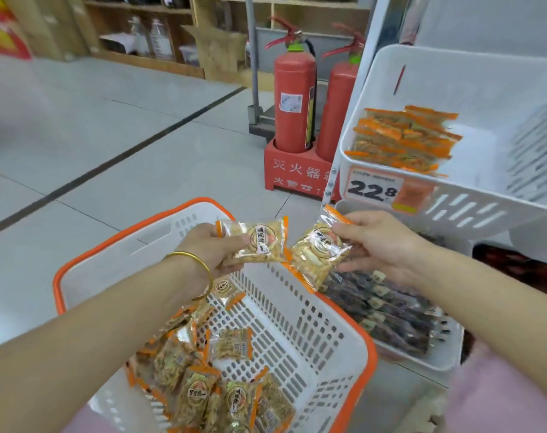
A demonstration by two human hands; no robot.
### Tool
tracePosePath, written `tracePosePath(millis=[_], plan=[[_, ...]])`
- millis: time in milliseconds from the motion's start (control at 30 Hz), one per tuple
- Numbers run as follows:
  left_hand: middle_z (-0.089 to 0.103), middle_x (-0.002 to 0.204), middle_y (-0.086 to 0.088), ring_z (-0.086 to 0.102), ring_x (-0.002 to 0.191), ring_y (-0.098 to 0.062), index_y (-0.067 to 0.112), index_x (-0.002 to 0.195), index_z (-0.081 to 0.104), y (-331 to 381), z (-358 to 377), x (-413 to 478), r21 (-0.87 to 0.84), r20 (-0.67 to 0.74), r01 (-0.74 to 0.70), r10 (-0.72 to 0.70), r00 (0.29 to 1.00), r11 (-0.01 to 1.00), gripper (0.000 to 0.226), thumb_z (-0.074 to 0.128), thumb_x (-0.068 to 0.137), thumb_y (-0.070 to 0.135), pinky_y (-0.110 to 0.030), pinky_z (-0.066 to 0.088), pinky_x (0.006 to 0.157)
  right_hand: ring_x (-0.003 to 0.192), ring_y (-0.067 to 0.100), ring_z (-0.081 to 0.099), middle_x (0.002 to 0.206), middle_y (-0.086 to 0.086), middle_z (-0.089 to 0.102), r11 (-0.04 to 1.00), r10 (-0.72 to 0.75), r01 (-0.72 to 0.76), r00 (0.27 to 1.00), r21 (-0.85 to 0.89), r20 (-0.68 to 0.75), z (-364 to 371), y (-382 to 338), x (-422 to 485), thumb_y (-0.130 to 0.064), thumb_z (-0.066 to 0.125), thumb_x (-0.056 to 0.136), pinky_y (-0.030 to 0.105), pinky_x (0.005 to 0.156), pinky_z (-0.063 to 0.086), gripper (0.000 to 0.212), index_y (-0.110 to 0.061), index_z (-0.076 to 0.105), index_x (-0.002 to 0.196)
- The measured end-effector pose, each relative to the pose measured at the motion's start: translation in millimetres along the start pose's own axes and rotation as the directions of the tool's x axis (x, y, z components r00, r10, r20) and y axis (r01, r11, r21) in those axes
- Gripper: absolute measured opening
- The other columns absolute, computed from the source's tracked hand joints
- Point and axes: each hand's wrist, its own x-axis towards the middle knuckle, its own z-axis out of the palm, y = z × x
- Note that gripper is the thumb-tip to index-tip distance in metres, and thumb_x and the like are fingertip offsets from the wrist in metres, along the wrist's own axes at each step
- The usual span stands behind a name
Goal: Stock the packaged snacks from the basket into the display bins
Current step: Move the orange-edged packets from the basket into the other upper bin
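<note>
grey tiled floor (pixel 116 157), two red extinguishers (pixel 294 98) beyond the basket (pixel 313 332). above the basket, left hand (pixel 213 250) and right hand (pixel 378 242) each pinch a snack packet (pixel 259 242), (pixel 319 254).

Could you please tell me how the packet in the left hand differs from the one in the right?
The left packet, gripped by the left hand at its side edge, lies roughly level; the right packet, pinched by the right hand at its top corner, hangs tilted. The left packet is above the basket; the right packet is about over its right rim. Both are clear with orange edges and a round label.
</note>
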Motion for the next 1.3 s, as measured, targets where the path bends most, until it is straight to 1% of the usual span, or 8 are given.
tracePosePath(millis=[233,500,700,833,967,1100,1200,1300], plan=[[0.062,0.099,-0.016,0.063,0.076,-0.024,0.017,0.094,0.051,-11.3,11.6,10.1,-0.171,-0.084,0.041,-0.056,0.995,0.984,0.024,0.061,0.086,-0.003,-0.037,0.057,0.070,0.065,0.014,0.066,0.087,0.006,0.069,1.000,0.011,-0.011,1.000,0.001,-0.009,-7.9,12.2,4.9,-0.017,0.055,0.095,0.026,0.054,0.055,0.013,-0.010,0.065,0.095],[0.060,0.070,-0.010,0.062,0.059,-0.020,0.009,0.097,0.050,-6.1,43.2,-4.8,-0.295,0.176,0.086,-0.035,0.984,0.952,0.006,0.052,0.093,0.006,-0.035,0.058,0.062,0.073,0.015,0.063,0.088,0.005,0.067,0.964,0.011,0.004,0.998,0.264,-0.058,8.1,19.7,6.8,-0.017,0.052,0.096,0.032,0.062,0.056,0.011,-0.014,0.061,0.091],[0.072,0.104,-0.007,0.068,0.097,-0.023,0.012,0.105,0.065,-0.4,55.2,-24.8,-0.200,0.385,0.022,0.058,0.921,0.980,0.044,0.050,0.083,0.047,-0.038,0.053,0.088,0.071,0.020,0.067,0.092,0.012,0.068,0.971,-0.145,0.175,0.972,0.160,-0.185,12.1,19.0,0.1,-0.016,0.052,0.096,0.037,0.066,0.060,0.014,-0.005,0.061,0.096],[0.073,0.097,-0.007,0.070,0.091,-0.022,0.016,0.093,0.072,13.7,59.2,-37.8,-0.196,0.431,0.003,0.084,0.898,0.981,0.043,0.057,0.069,0.048,-0.032,0.058,0.076,0.067,0.021,0.067,0.088,0.013,0.068,0.967,-0.218,0.242,0.946,0.074,-0.239,9.3,10.2,-14.1,-0.016,0.055,0.095,0.040,0.064,0.059,0.013,-0.004,0.058,0.091],[0.074,0.086,-0.007,0.071,0.077,-0.019,0.010,0.106,0.057,30.0,71.1,-40.1,-0.213,0.318,-0.119,0.184,0.930,0.970,0.053,0.075,0.056,0.015,-0.027,0.056,0.060,0.066,0.024,0.068,0.088,0.012,0.068,0.933,-0.332,0.358,0.889,0.028,-0.315,-2.5,-12.5,-33.8,-0.015,0.058,0.093,0.040,0.059,0.059,0.008,-0.008,0.053,0.092],[0.069,0.104,-0.016,0.069,0.086,-0.024,0.001,0.115,0.052,62.1,94.9,-36.2,-0.282,0.375,-0.222,0.320,0.870,0.933,0.058,0.076,0.063,0.010,-0.034,0.059,0.072,0.066,0.023,0.069,0.088,0.007,0.069,0.879,-0.336,0.393,0.912,0.270,-0.236,-42.6,-50.0,-50.6,-0.012,0.069,0.081,0.036,0.054,0.059,0.032,-0.012,0.053,0.108],[0.067,0.106,-0.014,0.068,0.087,-0.020,0.007,0.116,0.050,89.6,123.5,-26.7,-0.279,0.402,-0.299,0.394,0.826,0.913,0.052,0.071,0.068,0.011,-0.033,0.058,0.074,0.067,0.018,0.068,0.081,0.004,0.070,0.924,-0.307,0.312,0.950,0.222,-0.059,-74.9,-73.6,-49.6,-0.012,0.070,0.072,0.027,0.051,0.056,0.029,-0.010,0.062,0.100],[0.062,0.116,-0.005,0.061,0.104,-0.018,0.016,0.120,0.046,111.1,152.9,-2.7,-0.057,0.298,-0.550,0.540,0.787,0.833,0.050,0.073,0.077,0.019,-0.036,0.051,0.090,0.063,0.013,0.065,0.078,0.003,0.063,0.882,-0.399,0.435,0.894,0.182,-0.206,-106.7,-95.6,-32.2,-0.003,0.070,0.076,0.025,0.050,0.056,0.022,-0.009,0.061,0.095]])
